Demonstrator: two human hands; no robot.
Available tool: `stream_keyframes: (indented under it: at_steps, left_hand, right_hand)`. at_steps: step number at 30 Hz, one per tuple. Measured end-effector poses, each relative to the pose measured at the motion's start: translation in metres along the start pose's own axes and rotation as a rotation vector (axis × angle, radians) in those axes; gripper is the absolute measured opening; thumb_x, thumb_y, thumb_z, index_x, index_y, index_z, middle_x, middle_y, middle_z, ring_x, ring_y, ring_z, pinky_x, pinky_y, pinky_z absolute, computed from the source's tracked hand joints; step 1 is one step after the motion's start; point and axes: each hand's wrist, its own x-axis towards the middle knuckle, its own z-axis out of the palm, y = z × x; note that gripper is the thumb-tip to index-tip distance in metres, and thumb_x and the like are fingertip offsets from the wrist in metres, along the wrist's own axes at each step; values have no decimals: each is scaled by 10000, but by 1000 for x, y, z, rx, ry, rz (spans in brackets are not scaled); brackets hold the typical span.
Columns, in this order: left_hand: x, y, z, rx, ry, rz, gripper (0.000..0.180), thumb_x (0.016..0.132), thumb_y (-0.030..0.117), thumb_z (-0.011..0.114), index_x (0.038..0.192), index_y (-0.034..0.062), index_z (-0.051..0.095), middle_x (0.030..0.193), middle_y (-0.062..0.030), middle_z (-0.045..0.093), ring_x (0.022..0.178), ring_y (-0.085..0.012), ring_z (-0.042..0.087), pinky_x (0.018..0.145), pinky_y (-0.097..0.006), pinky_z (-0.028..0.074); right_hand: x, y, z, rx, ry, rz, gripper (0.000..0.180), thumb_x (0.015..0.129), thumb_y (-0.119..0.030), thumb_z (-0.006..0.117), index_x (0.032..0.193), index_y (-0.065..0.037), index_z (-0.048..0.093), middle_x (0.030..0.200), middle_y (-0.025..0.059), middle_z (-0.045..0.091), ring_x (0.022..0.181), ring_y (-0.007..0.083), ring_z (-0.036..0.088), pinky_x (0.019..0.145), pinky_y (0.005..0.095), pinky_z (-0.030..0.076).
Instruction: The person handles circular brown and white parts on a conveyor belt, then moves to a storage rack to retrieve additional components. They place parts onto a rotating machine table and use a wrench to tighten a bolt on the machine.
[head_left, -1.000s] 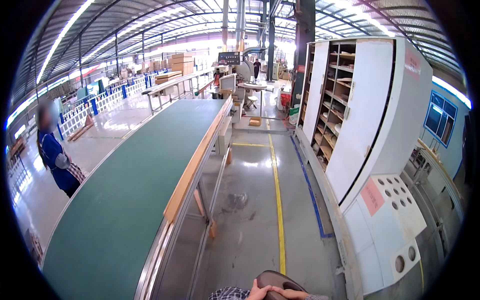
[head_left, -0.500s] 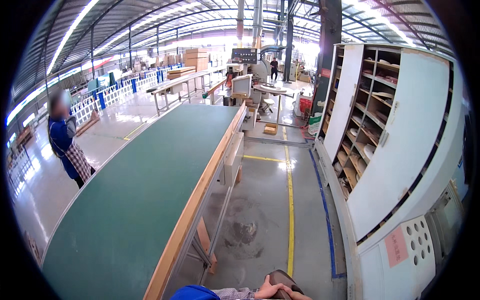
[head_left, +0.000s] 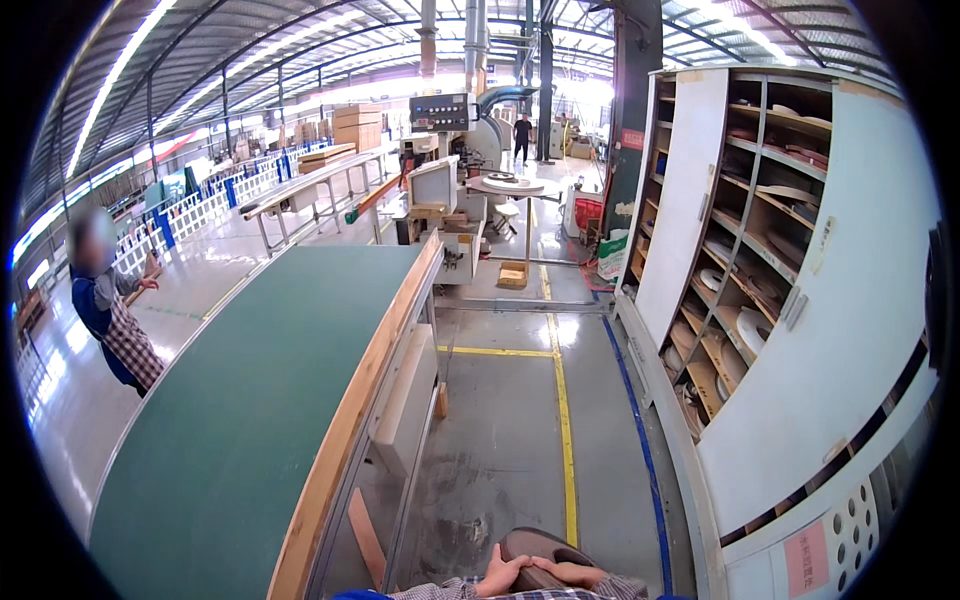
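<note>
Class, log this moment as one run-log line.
left hand: on dark roll | right hand: on roll | green table: at left | shelves: at right

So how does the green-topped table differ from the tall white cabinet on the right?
The green-topped table is long, low and flat, with a wooden edge and nothing showing on it; the white cabinet stands tall, its open shelves stacked with pale round pieces. The table lies left of the yellow floor line, the cabinet right. Both flank one aisle.
</note>
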Motion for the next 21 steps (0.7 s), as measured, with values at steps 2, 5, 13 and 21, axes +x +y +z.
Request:
stream_keyframes:
  at_steps: [2,5,13,21]
  left_hand:
    - [9,53,2,-19,-41,27,922,652,316,742,1325,-101,271,1248,-235,477,1160,-274,492,965,-355,418]
    - [99,29,0,-107,81,34,841,661,299,742,1283,-76,318,1182,-216,521,1100,-263,522,931,-355,443]
    - [257,144,32,-7,-24,0,813,666,279,743,1271,-68,323,1174,-206,526,1085,-258,527,927,-351,445]
    - [370,242,51,-29,-113,98,829,665,260,738,1284,-74,299,1174,-207,506,1086,-263,515,932,-351,438]
  right_hand:
    - [1,-39,-37,-23,-70,8,849,853,-684,439,1386,-24,395,1404,181,403,1278,260,396,1064,323,294]
    - [5,-85,-67,-268,168,-357,817,876,-653,428,1373,-4,417,1369,210,446,1281,286,402,1084,340,255]
    - [99,-192,-206,-2,114,-238,794,887,-634,431,1377,-10,403,1411,179,394,1293,252,382,1083,322,266]
    - [137,-248,-300,94,185,-326,771,898,-615,434,1381,-17,389,1454,148,341,1305,219,362,1083,304,277]
